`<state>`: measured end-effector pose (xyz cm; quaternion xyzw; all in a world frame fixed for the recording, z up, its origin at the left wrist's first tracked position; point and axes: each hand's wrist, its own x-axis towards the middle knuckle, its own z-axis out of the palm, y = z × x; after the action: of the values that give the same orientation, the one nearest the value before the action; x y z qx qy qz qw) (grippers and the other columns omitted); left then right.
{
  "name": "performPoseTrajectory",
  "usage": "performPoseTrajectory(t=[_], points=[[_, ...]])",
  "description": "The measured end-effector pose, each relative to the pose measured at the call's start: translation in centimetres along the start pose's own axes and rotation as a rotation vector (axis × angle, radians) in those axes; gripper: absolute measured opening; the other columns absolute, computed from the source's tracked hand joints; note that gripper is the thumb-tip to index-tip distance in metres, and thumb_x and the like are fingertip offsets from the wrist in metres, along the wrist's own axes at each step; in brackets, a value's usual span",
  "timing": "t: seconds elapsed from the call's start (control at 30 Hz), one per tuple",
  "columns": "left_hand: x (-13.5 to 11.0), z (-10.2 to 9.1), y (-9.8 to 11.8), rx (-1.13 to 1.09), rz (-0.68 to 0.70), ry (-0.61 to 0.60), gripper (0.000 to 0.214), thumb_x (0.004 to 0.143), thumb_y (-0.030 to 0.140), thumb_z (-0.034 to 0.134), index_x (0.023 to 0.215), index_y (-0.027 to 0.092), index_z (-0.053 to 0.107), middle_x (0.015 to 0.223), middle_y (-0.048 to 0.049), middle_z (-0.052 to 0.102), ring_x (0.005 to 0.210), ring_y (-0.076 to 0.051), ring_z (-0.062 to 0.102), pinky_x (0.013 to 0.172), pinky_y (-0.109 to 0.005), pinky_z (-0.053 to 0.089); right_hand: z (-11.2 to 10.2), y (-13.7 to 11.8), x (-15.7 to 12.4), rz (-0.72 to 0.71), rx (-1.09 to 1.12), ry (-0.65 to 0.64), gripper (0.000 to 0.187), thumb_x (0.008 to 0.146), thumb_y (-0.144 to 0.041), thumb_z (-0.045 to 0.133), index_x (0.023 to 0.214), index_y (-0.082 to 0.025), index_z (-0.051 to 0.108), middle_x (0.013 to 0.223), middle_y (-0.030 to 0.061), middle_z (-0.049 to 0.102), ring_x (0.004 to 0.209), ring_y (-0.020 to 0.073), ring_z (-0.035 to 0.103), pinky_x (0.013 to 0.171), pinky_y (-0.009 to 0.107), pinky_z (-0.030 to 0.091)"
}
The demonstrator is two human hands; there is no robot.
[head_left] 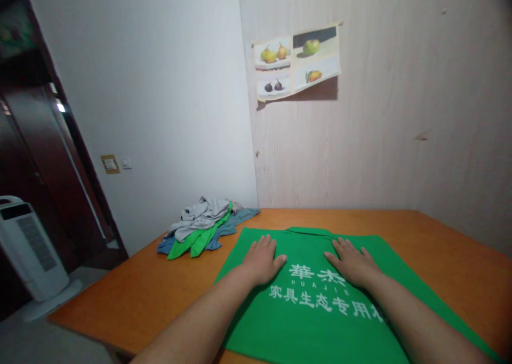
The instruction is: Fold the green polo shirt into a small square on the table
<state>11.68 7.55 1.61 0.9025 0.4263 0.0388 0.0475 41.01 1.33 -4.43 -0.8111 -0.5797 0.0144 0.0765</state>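
A green cloth bag [304, 321] with white printed characters lies flat on the orange wooden table [432, 241]. My left hand [262, 258] rests palm down on the bag's upper left part, fingers stretched out. My right hand [352, 261] lies flat on the upper right part, fingers also spread. Neither hand holds anything. The bag's handle [310, 231] shows at its far edge between the hands.
A pile of grey, blue and green cloths [204, 225] sits at the table's far left corner. A wood-panel wall with a fruit picture [296, 60] stands behind the table. A white fan heater [28, 247] stands on the floor at left, by a dark door.
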Motion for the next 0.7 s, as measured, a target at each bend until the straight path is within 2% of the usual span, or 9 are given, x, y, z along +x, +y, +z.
performPoseTrajectory(t=[0.07,0.13,0.2,0.3,0.4,0.47,0.53,0.63,0.7], points=[[0.4,1.0,0.4,-0.045,0.081,-0.024,0.085,0.093,0.072,0.017,0.153,0.014,0.032,0.163,-0.0152,0.019,0.151,-0.03,0.015,0.121,-0.049,0.017,0.0,0.0,0.0,0.001,0.0,-0.005,0.078,0.094,-0.064,0.022,0.154,-0.015,0.032,0.163,0.0099,0.023,0.15,0.0286,0.017,0.118,0.058,0.013],[0.8,1.8,0.2,-0.056,0.082,-0.057,0.089,0.091,0.075,0.014,0.155,0.015,0.029,0.163,-0.0139,0.018,0.151,-0.03,0.013,0.121,-0.049,0.015,-0.2,0.0,-0.1,0.004,-0.001,-0.015,0.078,0.094,-0.064,0.022,0.154,-0.015,0.032,0.163,0.0094,0.022,0.15,0.0283,0.017,0.119,0.058,0.013],[1.2,2.1,-0.5,-0.044,0.019,-0.063,0.093,0.09,0.078,0.014,0.156,0.013,0.027,0.163,-0.0141,0.017,0.151,-0.03,0.012,0.121,-0.049,0.014,-0.3,-0.1,-0.2,0.006,-0.001,-0.026,0.079,0.094,-0.065,0.021,0.155,-0.015,0.031,0.163,0.009,0.021,0.15,0.0278,0.017,0.119,0.058,0.012],[2.2,1.3,-1.6,0.006,-0.125,-0.057,0.097,0.088,0.079,0.018,0.153,0.009,0.031,0.162,-0.0188,0.02,0.15,-0.034,0.017,0.12,-0.049,0.019,-0.5,-0.2,-0.3,0.01,-0.002,-0.034,0.079,0.094,-0.065,0.022,0.155,-0.015,0.03,0.163,0.0086,0.02,0.151,0.027,0.016,0.119,0.057,0.01],[3.7,0.0,-1.6,0.059,-0.195,-0.055,0.089,0.087,0.076,0.031,0.14,0.008,0.05,0.152,-0.0241,0.04,0.141,-0.039,0.036,0.113,-0.053,0.031,-0.6,-0.3,-0.3,0.015,0.001,-0.036,0.079,0.094,-0.065,0.022,0.155,-0.015,0.029,0.163,0.0087,0.02,0.151,0.0275,0.016,0.119,0.057,0.01],[4.8,-0.5,-0.8,0.068,-0.175,-0.031,0.073,0.09,0.067,0.035,0.128,0.01,0.06,0.139,-0.0245,0.055,0.131,-0.04,0.049,0.108,-0.053,0.036,-0.5,-0.3,-0.3,0.014,0.005,-0.035,0.08,0.094,-0.065,0.023,0.155,-0.014,0.029,0.163,0.0091,0.02,0.15,0.0281,0.016,0.119,0.057,0.01],[5.7,-0.7,0.2,0.059,-0.118,0.008,0.062,0.094,0.058,0.033,0.123,0.012,0.063,0.131,-0.0221,0.061,0.126,-0.037,0.054,0.108,-0.05,0.038,-0.4,-0.3,-0.2,0.012,0.009,-0.036,0.08,0.094,-0.065,0.023,0.155,-0.014,0.029,0.163,0.0092,0.019,0.151,0.0282,0.015,0.119,0.057,0.01],[6.5,0.1,1.5,0.033,-0.008,0.052,0.057,0.098,0.052,0.028,0.135,0.018,0.054,0.145,-0.0147,0.052,0.136,-0.029,0.045,0.112,-0.043,0.033,-0.4,-0.3,-0.2,0.014,0.017,-0.037,0.079,0.094,-0.065,0.023,0.155,-0.015,0.029,0.163,0.0095,0.019,0.151,0.0276,0.014,0.119,0.056,0.009],[6.6,1.0,1.7,0.017,0.032,0.05,0.06,0.098,0.054,0.024,0.142,0.019,0.047,0.154,-0.0122,0.041,0.143,-0.027,0.036,0.116,-0.044,0.029,-0.4,-0.3,-0.3,0.017,0.02,-0.04,0.08,0.094,-0.065,0.023,0.156,-0.015,0.028,0.163,0.0098,0.019,0.151,0.0275,0.013,0.119,0.056,0.008]])
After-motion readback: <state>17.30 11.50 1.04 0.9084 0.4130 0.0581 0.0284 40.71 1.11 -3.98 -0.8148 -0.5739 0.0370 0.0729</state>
